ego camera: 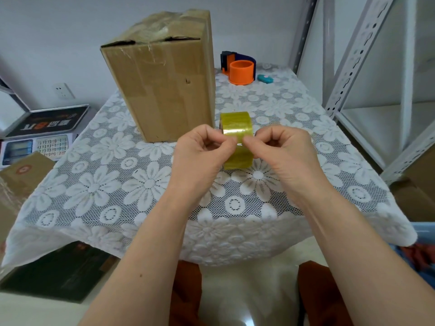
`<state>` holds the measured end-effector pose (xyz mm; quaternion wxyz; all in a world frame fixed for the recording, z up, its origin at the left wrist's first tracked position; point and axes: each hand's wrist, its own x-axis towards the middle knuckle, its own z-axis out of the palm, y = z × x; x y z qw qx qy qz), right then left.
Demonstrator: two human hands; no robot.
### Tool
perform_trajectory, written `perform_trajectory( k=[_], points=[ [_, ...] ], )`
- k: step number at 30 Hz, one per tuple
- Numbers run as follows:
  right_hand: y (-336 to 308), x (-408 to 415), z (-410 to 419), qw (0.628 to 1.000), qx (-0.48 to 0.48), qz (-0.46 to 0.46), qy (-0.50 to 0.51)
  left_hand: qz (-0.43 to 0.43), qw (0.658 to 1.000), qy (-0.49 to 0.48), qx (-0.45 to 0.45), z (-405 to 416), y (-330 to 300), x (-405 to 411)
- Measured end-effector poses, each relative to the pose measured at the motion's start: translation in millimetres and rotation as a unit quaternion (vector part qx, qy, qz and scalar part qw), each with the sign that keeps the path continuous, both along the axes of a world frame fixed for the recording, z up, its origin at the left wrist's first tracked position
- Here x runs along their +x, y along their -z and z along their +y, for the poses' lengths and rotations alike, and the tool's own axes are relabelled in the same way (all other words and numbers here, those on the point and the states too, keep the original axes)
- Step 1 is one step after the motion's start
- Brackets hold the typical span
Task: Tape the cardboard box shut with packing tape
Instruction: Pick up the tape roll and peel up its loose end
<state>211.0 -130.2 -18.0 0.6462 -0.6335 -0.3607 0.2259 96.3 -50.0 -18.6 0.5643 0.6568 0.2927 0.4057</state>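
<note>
My left hand [200,151] and right hand [280,151] pinch the roll of yellowish packing tape [237,137], fingertips clamped on it, just beside the upright cardboard box [162,90]

Plain white wall [70,31] behind, socket [63,90] low on left. Table under white floral lace cloth [98,184]. Grey slotted metal shelving [367,67] on right. Pale glossy floor [247,297], soft even light.
</note>
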Motion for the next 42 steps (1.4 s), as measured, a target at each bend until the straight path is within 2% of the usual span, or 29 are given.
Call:
perform_trajectory(
  k=[8, 14, 24, 32, 42],
  points=[
    [3.4, 0.9, 3.6, 0.997, -0.01, -0.075, 0.02, -0.009, 1.0, -0.01, 0.002, 3.0, 6.0, 3.3],
    [3.1, 1.7, 4.3, 0.996, -0.007, -0.089, 0.021, -0.025, 1.0, -0.008, 0.001, 1.8, 6.8, 4.8],
    [6.1, 3.6, 6.1, 0.989, 0.0, -0.143, 0.031, -0.077, 0.993, 0.005, -0.084, 1.0, 9.4, 7.9],
    [6.6, 1.7, 6.0, 0.986, 0.005, -0.164, -0.005, -0.109, 0.98, -0.014, -0.163, 1.8, 4.7, 7.7],
    [7.7, 4.8, 7.0, 0.983, 0.006, -0.185, 0.018, -0.09, 0.983, 0.014, -0.16, -0.7, 0.3, 3.6]
  ],
)
